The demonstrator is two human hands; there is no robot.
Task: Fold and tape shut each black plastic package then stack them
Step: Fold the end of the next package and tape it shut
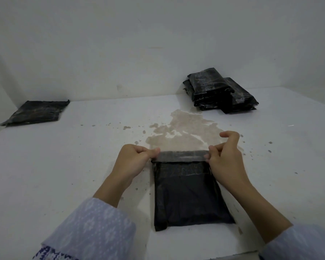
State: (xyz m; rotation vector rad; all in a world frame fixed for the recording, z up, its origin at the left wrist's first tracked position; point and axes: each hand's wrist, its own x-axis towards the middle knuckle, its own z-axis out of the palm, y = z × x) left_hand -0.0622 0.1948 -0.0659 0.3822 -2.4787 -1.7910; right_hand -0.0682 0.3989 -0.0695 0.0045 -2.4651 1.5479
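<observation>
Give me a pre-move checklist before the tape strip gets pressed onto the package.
1. Strip held at both ends: ok. Left hand and right hand each pinch an end of the tape strip.
2. Strip taut and flat: ok, no visible sag or twist.
3. Strip lined up with the far edge of the package: ok, it spans the full width.
4. Flap folded under the strip: cannot tell.
5. Package flat on the table: ok.
6. Room on the stack at far right: ok, but it looks uneven.
</observation>
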